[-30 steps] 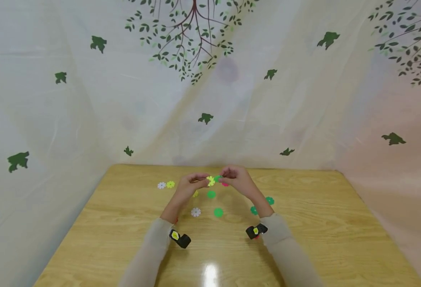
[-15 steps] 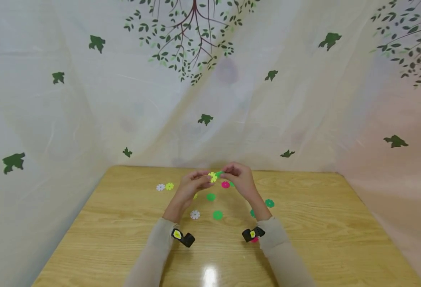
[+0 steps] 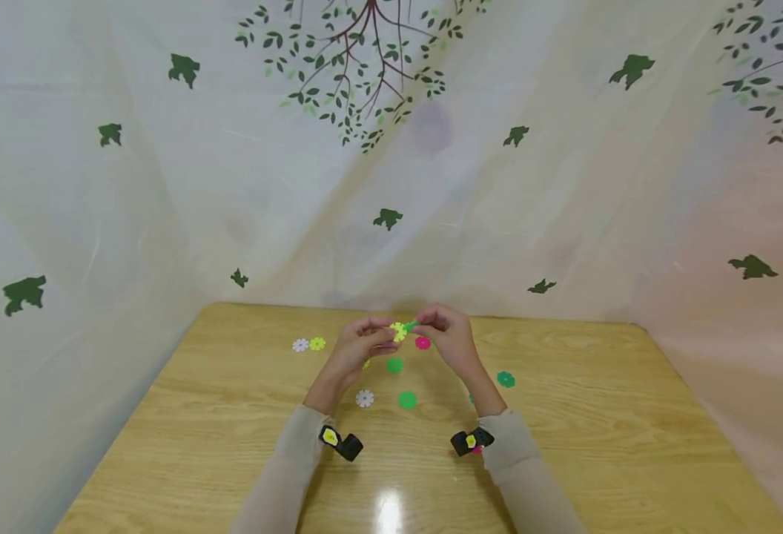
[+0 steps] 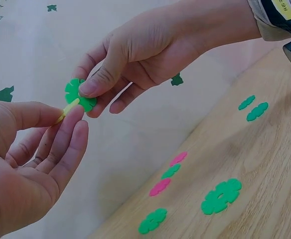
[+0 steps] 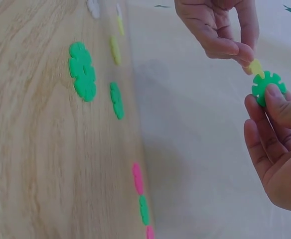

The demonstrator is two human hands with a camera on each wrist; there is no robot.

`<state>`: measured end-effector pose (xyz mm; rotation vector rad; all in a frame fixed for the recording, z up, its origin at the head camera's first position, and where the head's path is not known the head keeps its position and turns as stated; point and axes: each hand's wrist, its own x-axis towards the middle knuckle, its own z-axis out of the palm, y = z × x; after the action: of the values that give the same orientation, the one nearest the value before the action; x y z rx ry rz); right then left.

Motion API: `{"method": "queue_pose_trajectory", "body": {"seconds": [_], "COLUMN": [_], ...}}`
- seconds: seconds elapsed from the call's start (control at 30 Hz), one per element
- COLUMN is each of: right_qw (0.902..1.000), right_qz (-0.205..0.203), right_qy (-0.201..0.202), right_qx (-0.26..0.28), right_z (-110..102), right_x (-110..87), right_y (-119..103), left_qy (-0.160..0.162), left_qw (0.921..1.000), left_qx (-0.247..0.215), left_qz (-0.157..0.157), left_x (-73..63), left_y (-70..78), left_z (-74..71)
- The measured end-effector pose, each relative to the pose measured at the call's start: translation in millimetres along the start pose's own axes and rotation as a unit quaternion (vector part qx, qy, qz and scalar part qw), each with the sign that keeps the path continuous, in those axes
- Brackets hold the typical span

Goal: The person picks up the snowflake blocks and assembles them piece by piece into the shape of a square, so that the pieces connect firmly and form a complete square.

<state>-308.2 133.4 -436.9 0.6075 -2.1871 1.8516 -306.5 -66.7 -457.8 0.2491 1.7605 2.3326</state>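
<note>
My left hand (image 3: pixel 358 345) pinches a yellow flower-shaped notched disc (image 3: pixel 400 331) between thumb and fingers. A green notched disc (image 4: pixel 73 89) is pinched by my right hand (image 3: pixel 450 334). Above the far part of the table, the two discs meet at their rims, set at an angle to each other. In the right wrist view the yellow disc (image 5: pixel 255 67) touches a notched edge of the green disc (image 5: pixel 265 79). How deep the notches interlock cannot be made out. Fingers cover part of both discs.
On the wooden table (image 3: pixel 198 445) lie green discs (image 3: pixel 408 400), a white disc (image 3: pixel 365 398) and a pink disc (image 3: pixel 423 343). Farther left are a white disc (image 3: pixel 300 345) and a yellow disc (image 3: pixel 317 343). A printed cloth (image 3: pixel 285 222) hangs behind the table.
The green disc has turned from facing the head camera to nearly edge-on against the yellow one. My right hand has shifted slightly, uncovering the pink disc on the table.
</note>
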Motion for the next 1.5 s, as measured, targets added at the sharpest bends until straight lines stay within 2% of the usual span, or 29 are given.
{"method": "queue_pose_trajectory", "body": {"seconds": [0.2,0.43,0.63,0.77,0.9,1.03,1.17,1.5], "right_qw": [0.9999,0.9991,0.9990,0.9988,0.9992,0.9999,0.9996,0.9977], "right_qz": [-0.002,-0.001,0.006,0.017,0.025,0.010,0.010,0.041], "right_qy": [0.014,0.042,0.043,0.043,0.023,-0.008,-0.026,-0.053], "right_qx": [-0.003,0.003,0.011,0.015,0.019,0.012,0.006,-0.007], "right_z": [2.3,6.0,8.1,8.8,9.6,8.3,5.6,3.2], "right_x": [-0.2,-1.0,-0.2,-0.9,-1.8,-1.7,-2.0,-3.1], "right_y": [8.2,6.8,9.2,9.3,7.4,6.6,6.9,3.5], "left_qy": [0.006,0.007,0.009,0.006,0.002,-0.011,-0.020,0.007], "left_qw": [0.9999,1.0000,0.9998,0.9999,0.9998,0.9989,0.9982,0.9975], "left_qx": [0.013,-0.001,-0.016,-0.013,0.013,0.040,0.049,0.065], "left_qz": [0.004,0.004,0.007,-0.003,-0.016,-0.023,-0.028,-0.028], "left_x": [-1.6,-2.4,-2.9,-3.2,-4.2,-3.3,-2.8,-3.8], "left_y": [1.6,1.7,2.1,2.2,4.9,8.8,10.0,9.7], "left_z": [0.3,2.1,5.0,4.4,0.5,-2.9,-4.1,-9.0]}}
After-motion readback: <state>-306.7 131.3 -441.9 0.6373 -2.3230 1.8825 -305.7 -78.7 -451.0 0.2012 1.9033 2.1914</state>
